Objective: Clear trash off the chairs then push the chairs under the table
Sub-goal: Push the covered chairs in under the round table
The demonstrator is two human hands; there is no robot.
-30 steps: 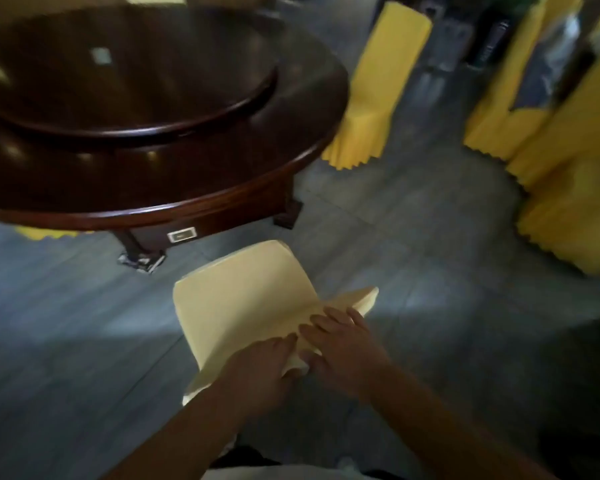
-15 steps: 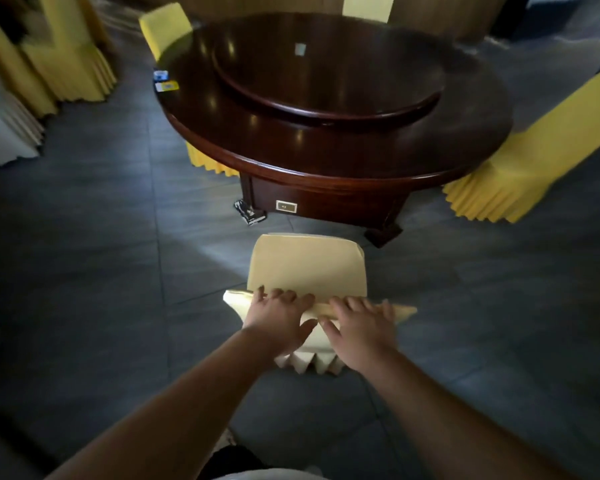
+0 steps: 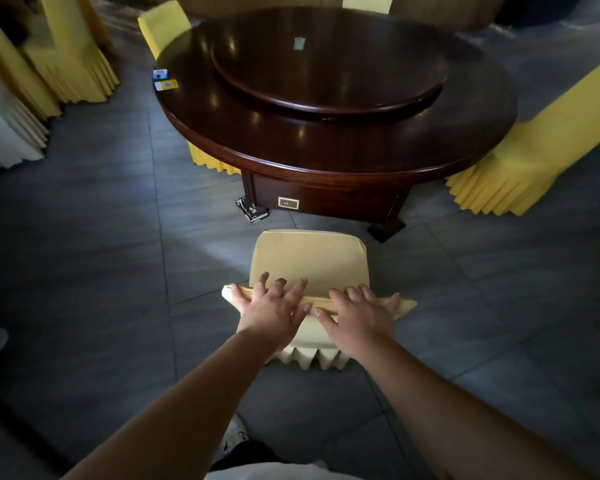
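Note:
A chair in a pale yellow cover (image 3: 309, 258) stands on the floor facing the round dark wooden table (image 3: 326, 147), its seat bare and its front edge short of the table's base. Both my hands are on the top of its backrest. My left hand (image 3: 272, 306) rests there with fingers spread and laid over the top edge. My right hand (image 3: 361, 311) holds the top edge beside it, fingers bent over it and thumb on the near side.
A lazy Susan (image 3: 329, 64) tops the table, with small cards (image 3: 165, 79) at its left rim. Yellow-covered chairs stand at the right (image 3: 534, 143), left (image 3: 215, 162) and back left (image 3: 163, 26). Stacked covered chairs (image 3: 66, 64) line the left. A dark object (image 3: 252, 209) lies by the table foot.
The chair has swung round from a slanted position to face the table squarely and stands a little closer to it. My left hand's fingers have spread out.

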